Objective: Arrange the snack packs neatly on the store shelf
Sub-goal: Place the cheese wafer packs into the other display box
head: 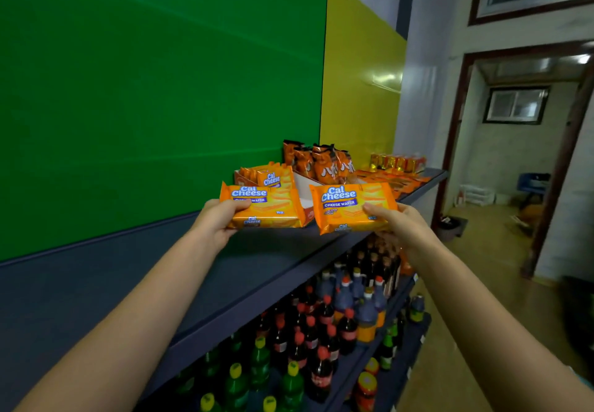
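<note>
Just in front of the open carton (307, 186) on the top shelf (257, 270), a person holds two orange wafer packs. Their left hand (218, 222) grips the left pack (266, 207); their right hand (398, 228) grips the right pack (352, 207), just right of the carton. More packs (271, 177) stand inside the carton. Bottles (321, 325) stand below it.

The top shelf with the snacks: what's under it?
Dark bottles with red caps and green bottles with yellow caps stand there. The top shelf covers the rows farther back.
</note>
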`<action>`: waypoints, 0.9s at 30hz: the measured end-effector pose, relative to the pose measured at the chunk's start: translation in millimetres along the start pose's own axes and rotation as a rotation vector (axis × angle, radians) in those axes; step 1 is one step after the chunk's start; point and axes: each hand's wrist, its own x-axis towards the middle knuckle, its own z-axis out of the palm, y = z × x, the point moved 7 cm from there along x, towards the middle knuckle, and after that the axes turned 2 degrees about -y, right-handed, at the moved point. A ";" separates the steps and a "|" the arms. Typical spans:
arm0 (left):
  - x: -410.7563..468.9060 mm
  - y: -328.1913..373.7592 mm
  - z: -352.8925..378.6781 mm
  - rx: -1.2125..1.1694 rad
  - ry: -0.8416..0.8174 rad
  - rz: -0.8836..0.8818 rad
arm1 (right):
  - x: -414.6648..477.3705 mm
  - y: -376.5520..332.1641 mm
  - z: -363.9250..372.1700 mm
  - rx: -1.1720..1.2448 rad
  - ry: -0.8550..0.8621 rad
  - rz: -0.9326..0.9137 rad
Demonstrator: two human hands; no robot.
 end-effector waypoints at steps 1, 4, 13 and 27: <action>15.3 2.6 9.1 0.003 0.003 0.010 | 16.1 -0.5 -2.2 0.003 -0.001 -0.003; 57.7 10.9 32.9 0.017 0.020 0.046 | 66.6 -3.5 -8.1 -0.019 -0.002 -0.030; 140.8 9.9 84.7 0.002 0.101 0.032 | 180.3 -7.1 -12.8 0.017 -0.079 -0.082; 211.4 -10.9 123.1 0.122 0.282 0.127 | 300.4 9.3 31.2 -0.109 -0.435 -0.167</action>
